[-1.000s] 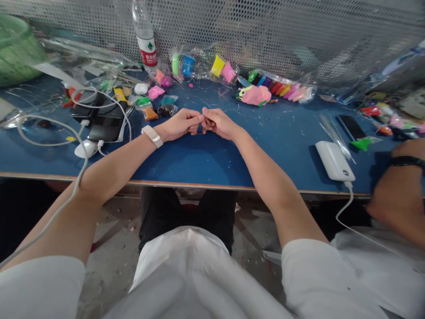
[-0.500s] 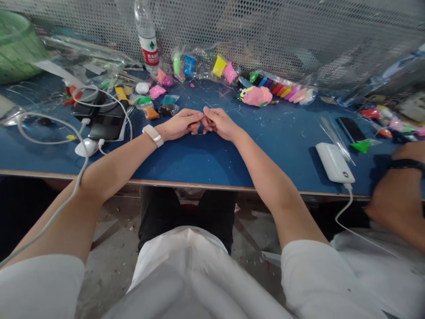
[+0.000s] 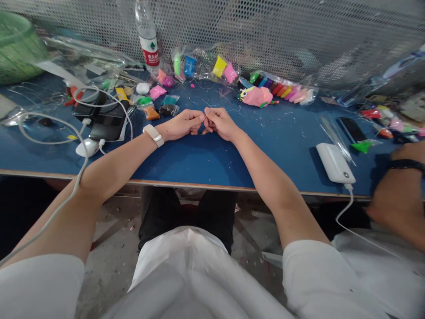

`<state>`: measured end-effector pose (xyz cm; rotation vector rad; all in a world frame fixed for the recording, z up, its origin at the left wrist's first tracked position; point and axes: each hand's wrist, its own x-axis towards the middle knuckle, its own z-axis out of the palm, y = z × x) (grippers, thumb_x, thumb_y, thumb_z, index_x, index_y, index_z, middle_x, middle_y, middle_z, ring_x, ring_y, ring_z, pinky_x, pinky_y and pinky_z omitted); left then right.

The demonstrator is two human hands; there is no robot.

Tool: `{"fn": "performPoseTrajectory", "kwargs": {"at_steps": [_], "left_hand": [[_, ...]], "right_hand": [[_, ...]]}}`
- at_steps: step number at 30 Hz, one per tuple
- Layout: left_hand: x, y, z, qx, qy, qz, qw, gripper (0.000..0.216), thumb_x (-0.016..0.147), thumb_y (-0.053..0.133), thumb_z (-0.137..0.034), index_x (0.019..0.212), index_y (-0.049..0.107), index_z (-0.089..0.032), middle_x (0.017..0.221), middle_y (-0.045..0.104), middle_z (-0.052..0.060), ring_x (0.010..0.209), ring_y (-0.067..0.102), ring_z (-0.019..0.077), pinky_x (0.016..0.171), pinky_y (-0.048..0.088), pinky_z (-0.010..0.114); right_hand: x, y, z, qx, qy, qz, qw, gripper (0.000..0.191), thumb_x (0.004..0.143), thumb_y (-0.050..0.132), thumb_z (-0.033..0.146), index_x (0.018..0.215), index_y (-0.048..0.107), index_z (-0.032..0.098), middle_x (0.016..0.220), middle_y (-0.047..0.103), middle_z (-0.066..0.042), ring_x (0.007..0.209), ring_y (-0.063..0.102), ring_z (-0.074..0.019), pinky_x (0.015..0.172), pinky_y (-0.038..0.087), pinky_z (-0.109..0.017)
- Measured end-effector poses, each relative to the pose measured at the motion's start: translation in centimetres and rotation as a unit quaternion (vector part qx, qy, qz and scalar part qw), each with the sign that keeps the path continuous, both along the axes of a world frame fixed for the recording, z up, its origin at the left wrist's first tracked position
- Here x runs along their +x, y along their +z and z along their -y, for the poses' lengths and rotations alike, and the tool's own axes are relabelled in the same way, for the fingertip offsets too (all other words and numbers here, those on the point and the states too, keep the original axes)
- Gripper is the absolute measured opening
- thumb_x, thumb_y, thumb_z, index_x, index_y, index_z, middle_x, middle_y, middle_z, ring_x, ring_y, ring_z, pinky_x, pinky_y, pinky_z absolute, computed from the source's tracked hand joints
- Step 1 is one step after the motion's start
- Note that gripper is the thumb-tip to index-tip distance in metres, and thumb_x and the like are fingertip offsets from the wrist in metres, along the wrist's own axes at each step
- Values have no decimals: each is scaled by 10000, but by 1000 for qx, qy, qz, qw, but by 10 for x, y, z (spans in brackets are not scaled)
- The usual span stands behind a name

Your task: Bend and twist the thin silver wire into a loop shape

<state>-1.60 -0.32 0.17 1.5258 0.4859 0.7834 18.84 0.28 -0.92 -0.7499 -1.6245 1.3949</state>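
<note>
My left hand [image 3: 184,123] and my right hand [image 3: 219,122] meet above the blue tabletop [image 3: 199,161], thumbs and forefingers pinched and fingertips close together. Whatever is in the two pinches is too small or too hidden to make out. Beyond my right hand lies a pink clay figure [image 3: 256,96] with an eye and yellow and green parts. Just past my left wrist are an orange clay packet [image 3: 152,111] and a dark clay packet [image 3: 168,109]. A pink clay lump [image 3: 157,91] sits behind these.
A water bottle [image 3: 149,44] stands by the perforated metal panel [image 3: 265,35]. Phones [image 3: 108,122] and white cables lie at left, near a green basket [image 3: 20,53]. At right are a white power bank [image 3: 335,163], a strip of coloured clay [image 3: 285,88] and another person's arm [image 3: 398,195].
My fingers have shifted very slightly, with the left fingers curled a little more. Both hands stay pinched in the same place, and nothing on the table has moved.
</note>
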Motion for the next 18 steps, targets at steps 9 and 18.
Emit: {"fn": "performPoseTrajectory", "kwargs": {"at_steps": [9, 18], "left_hand": [[-7, 1, -6, -38, 3, 30, 999, 565, 904, 848, -693, 758, 648, -186, 607, 376, -69, 548, 334, 80, 558, 395, 225], [-5, 2, -4, -63, 27, 18, 997, 345, 1141, 656, -371, 914, 728, -121, 604, 381, -75, 537, 339, 72, 561, 439, 187]], "right_hand": [[-5, 9, 9, 77, -100, 19, 992, 615, 803, 859, 833, 852, 713, 237, 747, 726, 11, 679, 708, -122, 694, 640, -257], [-7, 28, 20, 230, -219, 168, 933, 505, 1012, 780, 617, 700, 784, 219, 701, 779, -26, 647, 674, -164, 777, 617, -378]]}}
